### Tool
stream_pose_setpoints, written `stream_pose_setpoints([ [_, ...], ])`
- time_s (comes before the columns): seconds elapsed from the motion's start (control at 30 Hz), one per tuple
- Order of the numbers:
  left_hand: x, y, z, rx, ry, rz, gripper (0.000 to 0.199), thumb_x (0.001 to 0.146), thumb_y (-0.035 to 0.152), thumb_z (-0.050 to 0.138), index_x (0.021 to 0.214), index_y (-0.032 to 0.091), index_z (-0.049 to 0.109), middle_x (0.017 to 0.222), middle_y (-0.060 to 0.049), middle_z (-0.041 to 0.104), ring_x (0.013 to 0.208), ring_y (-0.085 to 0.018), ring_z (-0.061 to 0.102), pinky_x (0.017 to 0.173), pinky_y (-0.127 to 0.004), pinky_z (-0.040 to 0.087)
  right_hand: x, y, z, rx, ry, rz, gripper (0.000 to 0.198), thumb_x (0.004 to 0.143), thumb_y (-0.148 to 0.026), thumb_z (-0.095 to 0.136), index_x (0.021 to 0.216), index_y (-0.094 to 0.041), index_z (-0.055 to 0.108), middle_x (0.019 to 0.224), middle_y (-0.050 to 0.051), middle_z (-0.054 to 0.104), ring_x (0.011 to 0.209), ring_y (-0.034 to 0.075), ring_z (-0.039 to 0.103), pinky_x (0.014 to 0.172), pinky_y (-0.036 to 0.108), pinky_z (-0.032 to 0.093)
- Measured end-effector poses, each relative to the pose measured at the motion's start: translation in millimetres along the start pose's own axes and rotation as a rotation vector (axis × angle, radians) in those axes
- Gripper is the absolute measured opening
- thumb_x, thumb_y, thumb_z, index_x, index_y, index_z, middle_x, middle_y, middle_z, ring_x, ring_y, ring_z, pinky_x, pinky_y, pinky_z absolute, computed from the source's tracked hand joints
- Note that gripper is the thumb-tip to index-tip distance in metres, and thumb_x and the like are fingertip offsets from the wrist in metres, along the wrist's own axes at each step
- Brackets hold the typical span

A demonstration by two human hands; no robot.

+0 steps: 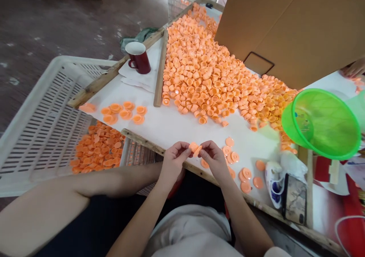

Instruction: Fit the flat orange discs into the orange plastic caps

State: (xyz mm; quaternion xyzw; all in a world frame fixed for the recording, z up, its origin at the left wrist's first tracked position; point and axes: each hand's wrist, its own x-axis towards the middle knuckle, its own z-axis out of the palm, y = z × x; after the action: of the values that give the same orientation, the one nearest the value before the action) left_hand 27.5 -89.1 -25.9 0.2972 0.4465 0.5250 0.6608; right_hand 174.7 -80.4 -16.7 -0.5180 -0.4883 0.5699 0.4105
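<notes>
My left hand (177,156) and my right hand (213,159) are close together over the table's front edge. Both have their fingertips pinched on small orange plastic pieces (195,148). The piece on the right looks like a thin round lid, tilted on edge; the one on the left looks like a small cap, partly covered by fingers. Whether the two are joined I cannot tell. Loose orange discs (232,157), some with a raised ring, lie just right of my right hand. Behind my hands spreads a large heap of small orange cups (205,74).
A dark red mug (140,58) stands on paper, left of a wooden strip (161,70). Finished-looking orange pieces (125,112) sit nearby. A white crate (37,116) holds more pieces. Right are a green basin (322,124), a phone (295,199), a large carton (293,25) and another person's hand (355,67).
</notes>
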Motion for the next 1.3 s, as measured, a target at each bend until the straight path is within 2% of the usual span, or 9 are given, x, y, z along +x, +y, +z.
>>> stream_pose_setpoints([
  [0.1, -1.8, 1.6, -1.4, -0.038, -0.030, -0.019, 0.013, 0.074, 0.027, 0.065, 0.078, 0.014, 0.062, 0.069, 0.000, 0.061, 0.067, -0.012, 0.054, 0.067, -0.023, 0.043, -3.5, 0.0, 0.7, 0.041, -0.014, -0.016, 0.012, 0.081, -0.031, 0.062, 0.086, -0.022, 0.056, 0.080, -0.002, 0.060, 0.072, 0.012, 0.056, 0.069, 0.026, 0.047],
  [0.23, -5.7, 1.8, -2.9, -0.038, -0.063, -0.013, 0.013, 0.077, 0.028, 0.063, 0.078, 0.015, 0.060, 0.069, 0.000, 0.059, 0.065, -0.012, 0.052, 0.066, -0.023, 0.042, -5.0, -2.9, 2.3, 0.096, -0.055, -0.043, 0.011, 0.081, -0.031, 0.062, 0.086, -0.022, 0.056, 0.096, 0.002, 0.062, 0.078, 0.013, 0.057, 0.073, 0.029, 0.048],
  [0.43, -14.8, 1.9, -2.6, 0.055, -0.071, 0.107, 0.017, 0.084, 0.033, 0.055, 0.088, 0.017, 0.059, 0.082, -0.002, 0.062, 0.077, -0.013, 0.056, 0.072, -0.023, 0.043, -5.9, -11.4, 4.7, 0.042, -0.057, -0.074, 0.009, 0.082, -0.027, 0.061, 0.085, -0.022, 0.055, 0.098, 0.003, 0.063, 0.086, 0.014, 0.059, 0.077, 0.029, 0.049],
  [0.63, -13.5, -5.1, -2.6, 0.096, -0.061, 0.107, 0.025, 0.073, 0.028, 0.070, 0.088, 0.018, 0.053, 0.084, -0.001, 0.060, 0.076, -0.013, 0.057, 0.071, -0.024, 0.045, -7.4, -6.8, 5.7, 0.043, -0.048, -0.071, 0.009, 0.081, -0.025, 0.063, 0.085, -0.022, 0.055, 0.097, 0.002, 0.060, 0.090, 0.015, 0.059, 0.081, 0.029, 0.049],
  [0.77, -13.4, -7.1, -4.2, 0.110, -0.031, 0.104, 0.019, 0.076, 0.029, 0.067, 0.083, 0.018, 0.053, 0.077, 0.001, 0.057, 0.071, -0.011, 0.054, 0.066, -0.022, 0.044, -8.8, -4.8, 8.3, 0.070, -0.057, -0.021, 0.019, 0.079, -0.029, 0.065, 0.094, -0.024, 0.056, 0.095, 0.002, 0.058, 0.089, 0.015, 0.057, 0.081, 0.031, 0.048],
  [0.9, -17.9, -4.9, -6.7, 0.182, -0.042, 0.151, 0.016, 0.078, 0.028, 0.065, 0.082, 0.018, 0.053, 0.076, 0.001, 0.056, 0.070, -0.012, 0.053, 0.066, -0.023, 0.043, -10.1, -8.2, 8.1, 0.055, -0.169, -0.006, 0.036, 0.079, -0.038, 0.064, 0.111, -0.025, 0.055, 0.101, 0.005, 0.057, 0.095, 0.018, 0.055, 0.085, 0.034, 0.046],
  [1.0, -23.5, -1.6, -7.3, 0.250, -0.072, 0.226, 0.013, 0.079, 0.026, 0.063, 0.082, 0.018, 0.053, 0.075, 0.000, 0.055, 0.069, -0.013, 0.052, 0.065, -0.024, 0.042, -9.6, -9.4, 6.3, 0.042, -0.248, -0.055, 0.035, 0.081, -0.044, 0.060, 0.110, -0.024, 0.058, 0.095, 0.005, 0.058, 0.088, 0.018, 0.055, 0.079, 0.032, 0.046],
  [1.1, -30.5, 2.1, -6.4, 0.332, -0.102, 0.326, 0.014, 0.078, 0.023, 0.063, 0.085, 0.018, 0.052, 0.078, -0.001, 0.054, 0.071, -0.014, 0.052, 0.067, -0.026, 0.042, -8.6, -10.1, 4.8, 0.039, -0.255, -0.117, 0.030, 0.081, -0.046, 0.061, 0.101, -0.024, 0.060, 0.087, 0.003, 0.056, 0.078, 0.016, 0.054, 0.070, 0.029, 0.045],
  [1.3, -41.9, 2.0, -5.5, 0.409, -0.093, 0.445, 0.017, 0.082, 0.021, 0.056, 0.098, 0.019, 0.050, 0.090, -0.005, 0.054, 0.080, -0.016, 0.053, 0.073, -0.028, 0.043, -14.5, -17.0, 8.4, -0.097, -0.202, -0.307, 0.027, 0.082, -0.047, 0.058, 0.097, -0.024, 0.059, 0.089, 0.004, 0.051, 0.081, 0.017, 0.051, 0.073, 0.032, 0.044],
])
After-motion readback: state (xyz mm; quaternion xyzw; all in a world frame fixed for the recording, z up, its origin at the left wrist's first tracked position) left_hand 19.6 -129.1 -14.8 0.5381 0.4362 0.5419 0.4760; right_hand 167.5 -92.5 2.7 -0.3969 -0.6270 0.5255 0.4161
